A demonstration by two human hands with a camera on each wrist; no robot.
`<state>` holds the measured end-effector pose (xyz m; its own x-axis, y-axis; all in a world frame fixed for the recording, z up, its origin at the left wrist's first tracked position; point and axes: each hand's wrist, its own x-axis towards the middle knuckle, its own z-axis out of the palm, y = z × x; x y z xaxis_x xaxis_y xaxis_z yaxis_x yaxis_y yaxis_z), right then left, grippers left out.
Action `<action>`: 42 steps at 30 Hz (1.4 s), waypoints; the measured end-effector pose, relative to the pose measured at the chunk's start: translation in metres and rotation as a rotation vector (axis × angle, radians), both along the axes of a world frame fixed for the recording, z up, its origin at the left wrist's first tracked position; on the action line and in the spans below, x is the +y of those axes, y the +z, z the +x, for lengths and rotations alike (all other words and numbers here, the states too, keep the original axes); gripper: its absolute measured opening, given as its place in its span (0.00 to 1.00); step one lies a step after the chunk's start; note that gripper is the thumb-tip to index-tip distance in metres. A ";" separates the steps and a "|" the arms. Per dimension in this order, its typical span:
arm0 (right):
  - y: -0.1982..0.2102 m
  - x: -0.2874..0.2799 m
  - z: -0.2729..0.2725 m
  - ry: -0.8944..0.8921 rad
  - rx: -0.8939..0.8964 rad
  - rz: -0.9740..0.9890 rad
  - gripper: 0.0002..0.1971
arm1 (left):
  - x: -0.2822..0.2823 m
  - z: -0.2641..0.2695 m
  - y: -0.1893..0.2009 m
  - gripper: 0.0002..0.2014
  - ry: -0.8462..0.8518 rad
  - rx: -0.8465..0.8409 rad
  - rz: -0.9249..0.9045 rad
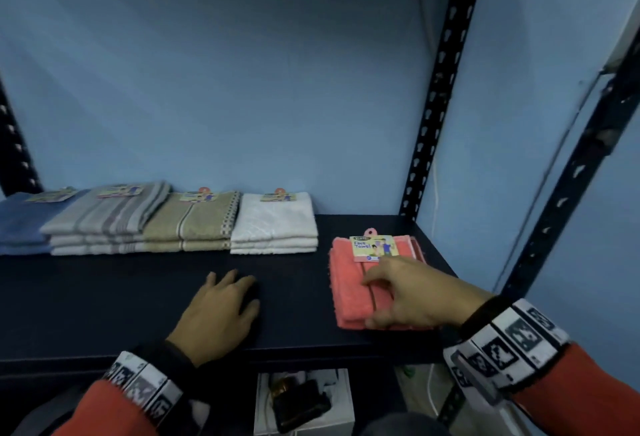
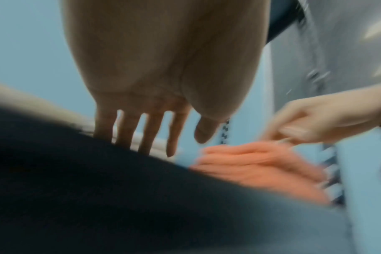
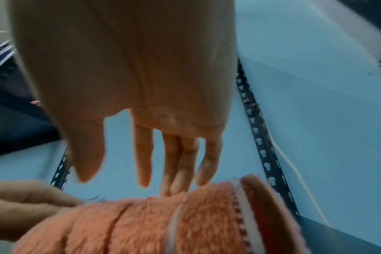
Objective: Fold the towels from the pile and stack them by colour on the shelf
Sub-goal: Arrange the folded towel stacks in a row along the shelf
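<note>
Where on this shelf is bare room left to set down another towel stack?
Free: the dark shelf in front of the stacks, left of the left hand, and the gap between the white stack and coral towels. Crowded: the back row, blue stack to white, edge to edge.

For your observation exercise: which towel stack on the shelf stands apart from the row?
The coral towel stack, lying alone at the right under the right hand; the blue, grey, tan and white stacks sit side by side.

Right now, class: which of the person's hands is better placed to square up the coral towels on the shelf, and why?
The right hand: it is already on the coral towels. The left hand lies flat on the bare shelf, apart from them.
</note>
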<state>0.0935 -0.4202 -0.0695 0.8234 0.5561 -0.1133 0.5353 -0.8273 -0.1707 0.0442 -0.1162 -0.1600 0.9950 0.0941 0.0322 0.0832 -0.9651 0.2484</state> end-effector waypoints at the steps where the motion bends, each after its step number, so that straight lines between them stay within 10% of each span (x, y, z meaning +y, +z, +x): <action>1: 0.000 -0.003 -0.002 -0.007 0.019 0.055 0.33 | -0.019 0.001 0.007 0.28 -0.055 -0.024 -0.078; 8: -0.016 -0.041 0.018 -0.413 -0.188 0.307 0.16 | -0.142 0.033 0.059 0.25 -0.013 -0.110 -0.317; 15: -0.047 -0.040 0.021 -0.401 -0.140 0.539 0.25 | -0.175 0.065 0.055 0.29 -0.062 -0.088 -0.340; 31: -0.083 -0.046 -0.016 -0.341 -0.003 0.674 0.28 | -0.121 0.048 0.000 0.34 -0.307 0.027 -0.384; 38: -0.088 -0.058 -0.026 -0.461 -0.010 0.987 0.31 | -0.128 0.041 0.004 0.24 -0.045 -0.146 -0.555; 42: -0.088 -0.056 -0.024 -0.528 0.006 1.161 0.13 | -0.131 0.042 0.022 0.19 -0.088 -0.160 -0.513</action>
<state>0.0693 -0.4762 -0.1578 0.9750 -0.0631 0.2130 0.1847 -0.3025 -0.9351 0.0859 -0.2477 -0.1379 0.9863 0.0543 0.1558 -0.0698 -0.7182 0.6923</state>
